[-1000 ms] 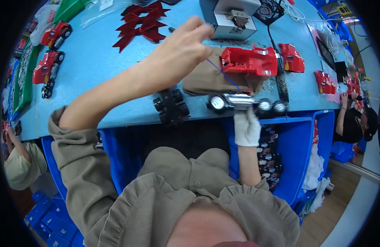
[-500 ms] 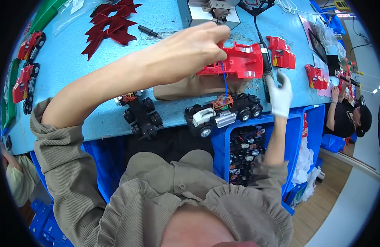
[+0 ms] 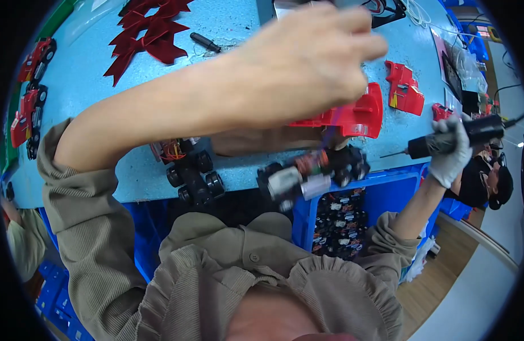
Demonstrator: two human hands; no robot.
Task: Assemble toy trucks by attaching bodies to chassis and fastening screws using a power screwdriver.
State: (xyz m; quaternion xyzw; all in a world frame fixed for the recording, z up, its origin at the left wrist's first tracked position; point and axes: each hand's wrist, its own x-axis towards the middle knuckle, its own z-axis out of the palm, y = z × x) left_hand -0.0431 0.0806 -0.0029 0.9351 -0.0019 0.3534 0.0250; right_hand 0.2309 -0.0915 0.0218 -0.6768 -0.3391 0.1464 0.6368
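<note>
My right hand (image 3: 456, 152), in a white glove, is wrapped round a black electric screwdriver (image 3: 429, 146); its thin bit points left over the table edge. My bare left hand (image 3: 324, 54) reaches across the table above a red plastic truck shell (image 3: 367, 116). Motion smears its fingers, so whether they hold anything is unclear, and the hand and forearm hide part of the shell. A thin wire runs from the shell down to a black toy truck chassis (image 3: 313, 173) with a white part, blurred at the table's near edge. Left of it lies another black wheeled chassis (image 3: 196, 177) with orange wires.
Dark red bows (image 3: 151, 42) and a small black-handled screwdriver (image 3: 205, 42) lie at the back left. Red toy trucks (image 3: 28, 116) line the left edge. A red truck cab (image 3: 405, 90) sits right of the shell. Below, a blue bin (image 3: 381, 196) holds several chassis. Another person (image 3: 486, 176) is at far right.
My right hand has taken hold of the electric screwdriver and moved it right, off its place beside the shell. My left hand has moved right, and the shell has shifted right and nearer me.
</note>
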